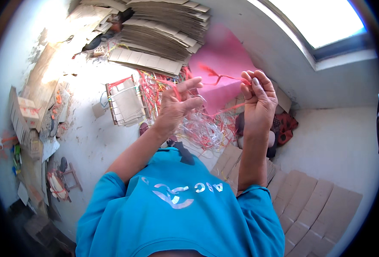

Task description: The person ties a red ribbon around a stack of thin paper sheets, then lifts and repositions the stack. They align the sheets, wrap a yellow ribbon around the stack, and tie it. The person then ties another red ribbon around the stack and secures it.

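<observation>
My right hand [260,96] is raised, its thumb and fingers pinched on a red plastic string [229,77]. From the pinch the string runs leftward to a small fork and a frayed, blurred end. My left hand [174,107] is held up across from it, thumb and fingers stretched apart. Red strands show against its fingers; whether they are held or lie behind is hard to tell. Below and beyond both hands is a tangled heap of red, white and yellow strands [204,128]. A pink sheet [217,96] rises behind the string.
Tall stacks of flat cardboard [159,36] stand at the far side. A tied cardboard bundle in a frame [127,103] is left of the heap. More cardboard [309,205] lies at the lower right. A window [322,21] is at upper right, a small fan [1,143] at far left.
</observation>
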Available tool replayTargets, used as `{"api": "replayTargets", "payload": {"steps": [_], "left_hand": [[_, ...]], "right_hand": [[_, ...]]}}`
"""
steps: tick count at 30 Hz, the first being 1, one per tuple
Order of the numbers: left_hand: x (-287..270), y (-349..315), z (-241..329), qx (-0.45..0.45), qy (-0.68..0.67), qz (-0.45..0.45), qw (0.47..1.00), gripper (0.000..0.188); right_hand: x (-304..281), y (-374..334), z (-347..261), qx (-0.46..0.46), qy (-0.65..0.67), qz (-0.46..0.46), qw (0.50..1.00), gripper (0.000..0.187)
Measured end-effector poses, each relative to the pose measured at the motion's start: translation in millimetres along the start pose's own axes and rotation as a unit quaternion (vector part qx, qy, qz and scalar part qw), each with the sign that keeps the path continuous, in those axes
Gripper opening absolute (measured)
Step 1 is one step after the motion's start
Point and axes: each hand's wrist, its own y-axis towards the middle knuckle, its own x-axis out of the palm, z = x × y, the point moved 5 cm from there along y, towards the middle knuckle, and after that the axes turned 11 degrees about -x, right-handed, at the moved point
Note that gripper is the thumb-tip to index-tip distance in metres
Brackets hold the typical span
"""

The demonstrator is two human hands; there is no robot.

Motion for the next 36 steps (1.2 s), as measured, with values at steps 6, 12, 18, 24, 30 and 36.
{"api": "replayTargets", "payload": {"steps": [6,12,18,24,30,36], "left_hand": [[-5.3,-7.6,2.7,0.022,-0.040,0.089,0.995,0.047],[-40.7,-15.2,5.1,0.014,-0.024,0.131,0.991,0.045],[-91.8,-39.7,32.1,0.063,-0.093,0.211,0.971,0.042],[-193.4,-124.2,85.3,0.065,-0.115,0.169,0.977,0.026],[-293.7,-223.7,163.5,0.174,0.033,0.318,0.931,0.013],[-351.0,-314.8,214.6,0.281,0.296,0.450,0.795,0.009]], "right_hand": [[15.4,-21.7,40.4,0.092,0.056,-0.002,0.994,0.013],[42.0,-58.4,74.0,0.191,0.075,-0.014,0.979,0.013],[105.1,-102.9,110.2,0.266,0.108,-0.103,0.952,0.014],[189.5,-156.5,168.1,0.332,0.158,-0.137,0.920,0.018],[296.7,-225.1,215.0,0.266,-0.152,-0.381,0.872,0.017],[393.0,-285.2,237.1,0.197,-0.057,-0.405,0.891,0.026]]}}
